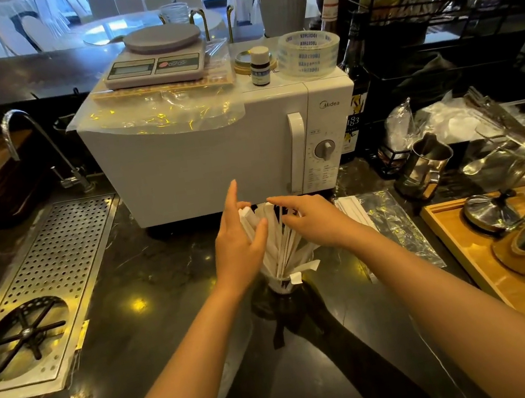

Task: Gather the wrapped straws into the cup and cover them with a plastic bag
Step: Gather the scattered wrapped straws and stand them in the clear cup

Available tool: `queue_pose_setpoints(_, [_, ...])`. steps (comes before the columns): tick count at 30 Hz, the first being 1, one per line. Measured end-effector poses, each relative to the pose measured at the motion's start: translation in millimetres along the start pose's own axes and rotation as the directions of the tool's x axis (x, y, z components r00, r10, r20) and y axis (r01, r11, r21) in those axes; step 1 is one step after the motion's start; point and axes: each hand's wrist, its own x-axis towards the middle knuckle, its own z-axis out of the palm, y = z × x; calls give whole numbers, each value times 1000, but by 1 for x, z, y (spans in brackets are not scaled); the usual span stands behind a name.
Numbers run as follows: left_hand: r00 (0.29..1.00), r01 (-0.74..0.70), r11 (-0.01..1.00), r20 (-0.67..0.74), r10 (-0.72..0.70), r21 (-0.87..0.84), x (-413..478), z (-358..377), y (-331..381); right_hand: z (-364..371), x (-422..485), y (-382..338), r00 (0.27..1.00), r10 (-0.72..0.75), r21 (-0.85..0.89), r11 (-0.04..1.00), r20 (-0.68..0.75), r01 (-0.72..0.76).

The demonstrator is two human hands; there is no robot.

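Before the microwave [199, 160], both hands, left hand [239, 242] and right hand [313, 218], loosely clasp the straws [278, 241] standing in the cup [281, 291]; the bag [393, 222] probably comes next.

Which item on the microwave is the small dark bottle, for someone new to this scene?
Find the white microwave behind the hands. On its top, right of the scale, the small dark bottle stands before a gold lid, left of the clear tape roll. Only it has a white cap.
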Motion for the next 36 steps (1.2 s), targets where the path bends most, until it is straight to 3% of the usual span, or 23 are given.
queue_pose_setpoints(5, [990,-141,966,5,143,218,8,-4,0,0,-3,-3,998,-4,-66,998,61,8])
queue_pose_setpoints(13, [982,-91,882,187,3,462,12,-3,-7,5,-2,-1,989,32,-88,996,143,-20])
queue_pose_setpoints(18, [946,-145,791,318,-66,595,15,-1,-6,7,-2,6,983,9,-117,993,186,13])
queue_pose_setpoints(24, [948,-144,792,312,-61,594,15,-4,-4,4,-4,4,981,7,-136,991,196,20])
queue_pose_setpoints(28, [964,-152,796,265,-11,586,19,-11,-1,-2,-6,1,997,-41,-47,998,58,44])
queue_pose_setpoints(31, [954,-173,768,297,-25,617,21,-10,-2,-3,-6,0,998,-65,-87,994,-2,64])
queue_pose_setpoints(36, [929,-193,739,362,-73,645,17,-6,-5,3,-6,3,995,1,-195,981,100,19])
